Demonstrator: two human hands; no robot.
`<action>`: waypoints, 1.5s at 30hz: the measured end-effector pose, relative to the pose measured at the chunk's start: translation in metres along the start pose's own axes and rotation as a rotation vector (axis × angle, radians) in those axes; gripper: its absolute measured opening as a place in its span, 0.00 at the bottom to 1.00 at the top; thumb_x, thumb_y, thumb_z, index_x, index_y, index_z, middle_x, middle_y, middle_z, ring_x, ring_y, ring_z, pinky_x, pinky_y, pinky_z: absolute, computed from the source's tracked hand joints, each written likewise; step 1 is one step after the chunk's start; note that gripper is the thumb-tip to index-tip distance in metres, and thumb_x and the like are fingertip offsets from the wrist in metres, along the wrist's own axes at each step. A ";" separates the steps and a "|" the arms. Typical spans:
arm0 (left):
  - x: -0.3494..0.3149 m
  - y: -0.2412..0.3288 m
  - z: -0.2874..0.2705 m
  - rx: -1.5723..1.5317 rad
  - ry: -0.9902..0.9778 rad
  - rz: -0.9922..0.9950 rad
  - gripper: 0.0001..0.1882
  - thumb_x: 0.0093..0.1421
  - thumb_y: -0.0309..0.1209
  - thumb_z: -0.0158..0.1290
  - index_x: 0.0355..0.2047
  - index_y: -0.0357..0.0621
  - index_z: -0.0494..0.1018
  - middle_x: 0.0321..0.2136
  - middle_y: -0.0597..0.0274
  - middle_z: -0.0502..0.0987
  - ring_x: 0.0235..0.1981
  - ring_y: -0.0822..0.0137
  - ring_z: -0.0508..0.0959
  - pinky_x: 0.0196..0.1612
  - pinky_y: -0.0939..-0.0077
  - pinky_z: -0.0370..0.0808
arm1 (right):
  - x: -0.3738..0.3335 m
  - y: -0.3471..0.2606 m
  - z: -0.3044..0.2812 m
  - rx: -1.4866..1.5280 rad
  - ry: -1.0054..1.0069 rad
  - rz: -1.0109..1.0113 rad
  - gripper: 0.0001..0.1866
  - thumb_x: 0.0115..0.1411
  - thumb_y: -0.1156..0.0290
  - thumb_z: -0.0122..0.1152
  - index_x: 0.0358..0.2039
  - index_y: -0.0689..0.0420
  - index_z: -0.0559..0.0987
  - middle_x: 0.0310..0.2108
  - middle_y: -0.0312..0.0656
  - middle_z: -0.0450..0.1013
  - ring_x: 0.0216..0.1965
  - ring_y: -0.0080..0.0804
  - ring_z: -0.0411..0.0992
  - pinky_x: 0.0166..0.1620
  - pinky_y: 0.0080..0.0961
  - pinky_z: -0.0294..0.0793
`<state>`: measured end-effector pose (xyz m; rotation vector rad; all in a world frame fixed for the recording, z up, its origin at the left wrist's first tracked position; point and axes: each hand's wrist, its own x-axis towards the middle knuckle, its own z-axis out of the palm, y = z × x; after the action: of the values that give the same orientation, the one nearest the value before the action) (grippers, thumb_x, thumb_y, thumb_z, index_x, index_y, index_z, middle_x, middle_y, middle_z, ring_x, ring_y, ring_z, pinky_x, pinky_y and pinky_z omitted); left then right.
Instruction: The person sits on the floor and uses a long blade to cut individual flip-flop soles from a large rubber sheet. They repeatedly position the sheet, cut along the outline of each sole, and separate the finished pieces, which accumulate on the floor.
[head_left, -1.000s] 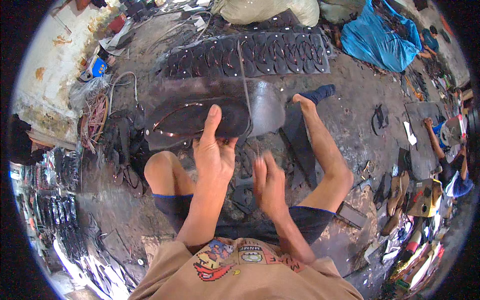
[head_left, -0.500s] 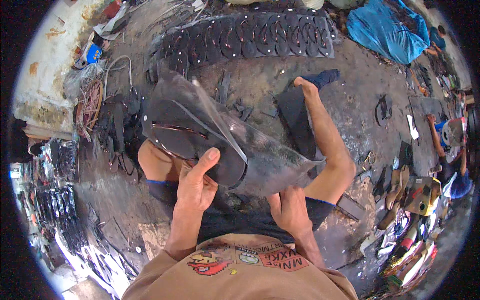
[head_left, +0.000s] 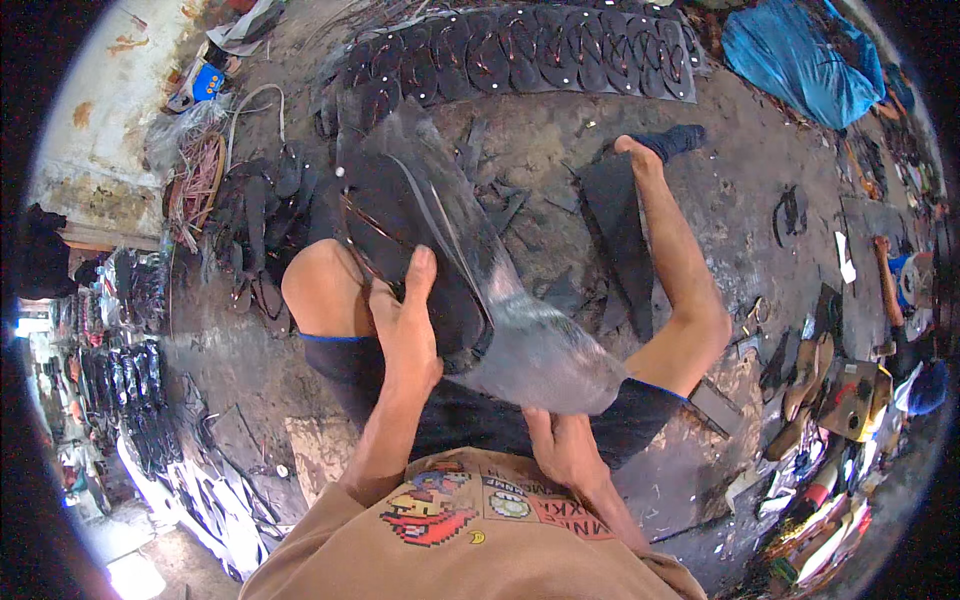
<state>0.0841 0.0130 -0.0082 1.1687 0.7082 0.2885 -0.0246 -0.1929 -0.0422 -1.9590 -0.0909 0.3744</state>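
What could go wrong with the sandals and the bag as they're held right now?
The left hand grips the black sandals sheathed in the clear plastic bag, while the right hand holds only the bag's near end. The thin film might tear on a sandal edge, or the sandals could slide out onto the dirty floor.

Bare floor (head_left: 560,130) lies open between the knees and the far row of black sandals (head_left: 520,50). Dark scraps (head_left: 495,205) litter its middle. A black sheet (head_left: 615,230) hugs the right leg; piled sandals (head_left: 255,230) crowd the left; shoes (head_left: 810,370) block the right.
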 end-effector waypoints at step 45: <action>-0.049 -0.016 -0.040 0.682 -0.510 0.323 0.40 0.63 0.37 0.67 0.67 0.30 0.59 0.59 0.52 0.72 0.56 0.62 0.74 0.62 0.68 0.71 | 0.185 -0.045 -0.033 0.483 0.077 -0.049 0.22 0.69 0.52 0.65 0.42 0.62 0.85 0.29 0.35 0.79 0.31 0.22 0.75 0.33 0.26 0.75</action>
<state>0.0192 0.0098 -0.0140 1.9224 0.1504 -0.0031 0.1659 -0.1601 -0.0299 -1.4885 0.0027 0.2582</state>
